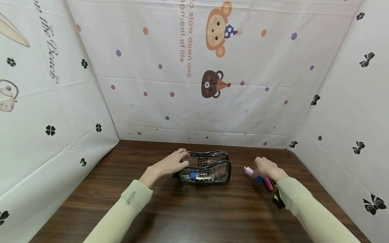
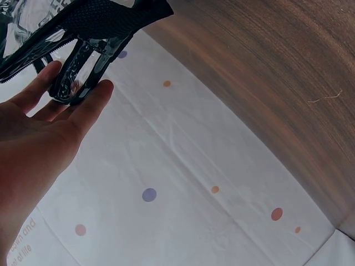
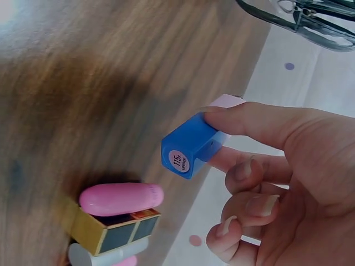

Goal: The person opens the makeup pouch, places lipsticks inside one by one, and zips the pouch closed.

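Note:
A clear pouch with black trim (image 1: 209,173) lies on the brown table, a blue-and-clear item visible inside it. My left hand (image 1: 173,163) holds the pouch's left end; in the left wrist view the fingers of that hand (image 2: 50,122) rest around the black edge of the pouch (image 2: 105,22). On the right, my right hand (image 1: 265,168) pinches a blue lipstick with a pink part (image 3: 191,141) between thumb and finger. In the right wrist view, the hand (image 3: 277,166) has its other fingers curled beside it.
Below the right hand lie a pink rounded tube (image 3: 122,198), a gold-and-black box (image 3: 113,230) and a white cylinder (image 3: 105,254). Patterned white sheets (image 1: 182,111) stand behind the table and at both sides.

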Motion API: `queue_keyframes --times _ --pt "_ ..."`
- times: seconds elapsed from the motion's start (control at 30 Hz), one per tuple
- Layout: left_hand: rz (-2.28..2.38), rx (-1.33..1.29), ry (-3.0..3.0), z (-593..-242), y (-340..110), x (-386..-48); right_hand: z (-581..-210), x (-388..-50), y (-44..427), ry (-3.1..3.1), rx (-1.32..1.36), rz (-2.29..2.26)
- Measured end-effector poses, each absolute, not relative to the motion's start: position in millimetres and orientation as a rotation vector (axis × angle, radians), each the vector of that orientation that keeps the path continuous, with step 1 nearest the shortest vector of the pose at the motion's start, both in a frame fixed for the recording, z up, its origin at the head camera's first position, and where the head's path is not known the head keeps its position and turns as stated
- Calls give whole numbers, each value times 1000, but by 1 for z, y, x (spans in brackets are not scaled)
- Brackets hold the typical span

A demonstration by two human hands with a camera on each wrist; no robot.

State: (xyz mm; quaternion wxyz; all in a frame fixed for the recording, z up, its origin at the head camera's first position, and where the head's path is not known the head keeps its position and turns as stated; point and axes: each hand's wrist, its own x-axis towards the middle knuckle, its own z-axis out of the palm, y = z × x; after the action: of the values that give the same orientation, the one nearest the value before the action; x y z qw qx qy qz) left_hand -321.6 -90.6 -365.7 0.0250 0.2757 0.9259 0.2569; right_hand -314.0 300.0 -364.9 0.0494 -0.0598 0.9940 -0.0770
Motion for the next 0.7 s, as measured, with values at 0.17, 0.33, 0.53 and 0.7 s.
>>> queue_keyframes --times 0.17,0.33,0.53,0.7 --pt "786 857 2869 -366 -91 -322 -355 -314 296 3065 -215 -229" --pt "794 855 2871 -367 -91 -322 -345 -315 291 3081 -263 -228" --pt "793 852 2872 -367 -91 -321 -337 -318 282 3064 -259 -245" --pt "790 853 2874 -367 -91 -321 -330 -317 275 3097 -289 -217"
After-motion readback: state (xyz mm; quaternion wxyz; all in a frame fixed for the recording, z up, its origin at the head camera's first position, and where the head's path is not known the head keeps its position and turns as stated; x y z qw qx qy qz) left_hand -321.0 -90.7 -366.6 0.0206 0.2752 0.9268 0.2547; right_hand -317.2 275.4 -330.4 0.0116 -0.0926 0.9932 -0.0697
